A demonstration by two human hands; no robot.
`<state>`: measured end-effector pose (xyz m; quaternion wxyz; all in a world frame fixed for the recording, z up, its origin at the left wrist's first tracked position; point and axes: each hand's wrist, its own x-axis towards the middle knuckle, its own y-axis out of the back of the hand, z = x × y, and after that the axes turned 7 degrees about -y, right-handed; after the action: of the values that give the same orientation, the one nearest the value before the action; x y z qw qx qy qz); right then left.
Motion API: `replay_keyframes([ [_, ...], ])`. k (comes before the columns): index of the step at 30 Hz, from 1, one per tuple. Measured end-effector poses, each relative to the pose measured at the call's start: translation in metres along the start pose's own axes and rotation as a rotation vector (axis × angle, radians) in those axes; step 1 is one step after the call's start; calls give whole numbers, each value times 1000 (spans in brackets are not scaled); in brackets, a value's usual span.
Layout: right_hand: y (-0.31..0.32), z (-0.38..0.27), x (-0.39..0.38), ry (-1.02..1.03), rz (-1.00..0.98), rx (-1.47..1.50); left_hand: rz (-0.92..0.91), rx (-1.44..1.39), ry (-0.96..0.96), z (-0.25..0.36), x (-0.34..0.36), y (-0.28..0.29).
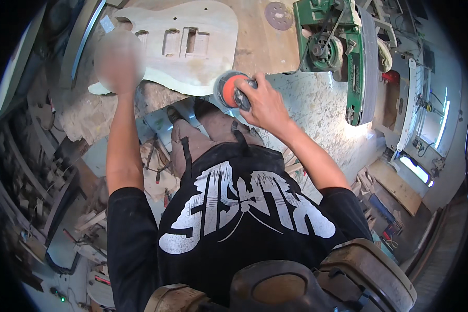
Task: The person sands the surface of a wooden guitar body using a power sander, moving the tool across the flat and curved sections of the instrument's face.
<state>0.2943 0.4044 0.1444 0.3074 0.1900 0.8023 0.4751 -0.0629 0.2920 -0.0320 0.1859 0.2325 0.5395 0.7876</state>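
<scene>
A pale wooden electric guitar body [216, 31] lies flat on the workbench, with pickup cavities cut into its face. My right hand [264, 101] is closed around an orange and black orbital sander [234, 89]. The sander's round pad is at the body's near right edge; whether it presses on the wood I cannot tell. My left hand [119, 62] is over the narrower left end of the body. A blur covers that hand, so its fingers do not show.
A perforated sanding disc [278, 15] lies on the wooden workbench [260, 49]. To the right stands a green belt sanding machine [354, 67]. Wood offcuts and tools crowd the floor around my legs. A respirator [275, 286] shows at the lower edge.
</scene>
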Motion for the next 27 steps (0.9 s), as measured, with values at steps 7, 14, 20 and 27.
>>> replay_keyframes([
  [7,0,1,-5,2,7,0,1,25,-10,1,1,0],
  [14,2,-8,7,-18,17,6,2,14,-9,-1,1,1],
  [20,-7,-6,-16,-11,-45,0,-19,19,0,4,1,3],
  [27,-4,-21,-3,13,-18,-16,6,27,-22,-3,1,-1],
])
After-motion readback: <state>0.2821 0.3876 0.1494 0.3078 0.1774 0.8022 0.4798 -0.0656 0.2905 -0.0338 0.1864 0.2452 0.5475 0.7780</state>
